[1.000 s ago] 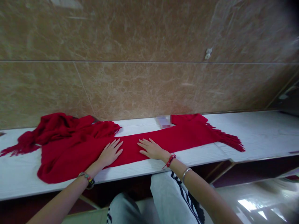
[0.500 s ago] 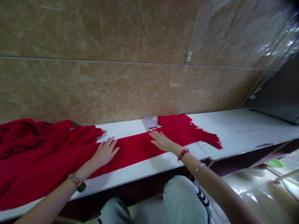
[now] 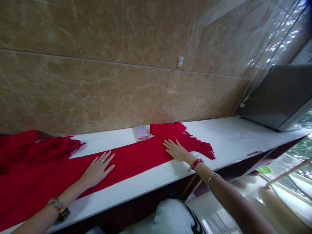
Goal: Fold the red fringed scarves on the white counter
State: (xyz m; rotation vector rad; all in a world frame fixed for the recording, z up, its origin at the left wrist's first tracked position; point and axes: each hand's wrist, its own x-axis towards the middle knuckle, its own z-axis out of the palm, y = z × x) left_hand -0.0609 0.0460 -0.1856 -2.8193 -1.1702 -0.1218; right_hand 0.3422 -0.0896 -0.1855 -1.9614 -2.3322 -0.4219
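Head view: left hand (image 3: 97, 169) and right hand (image 3: 176, 150), fingers spread, gripping nothing, palms down on fringed red scarf (image 3: 136, 159), laid along white wood-grain counter (image 3: 136, 184). Middle stretch looks already flat; rumpled red cloth (image 3: 51, 151), beyond and leftward, seems yet unsmoothed.

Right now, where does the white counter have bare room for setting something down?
The widest bare patch of the white counter lies between the red fringe and the grey box. Smaller room: behind the flat cloth, between the bunched cloth and the pale item. The left side is crowded with cloth.
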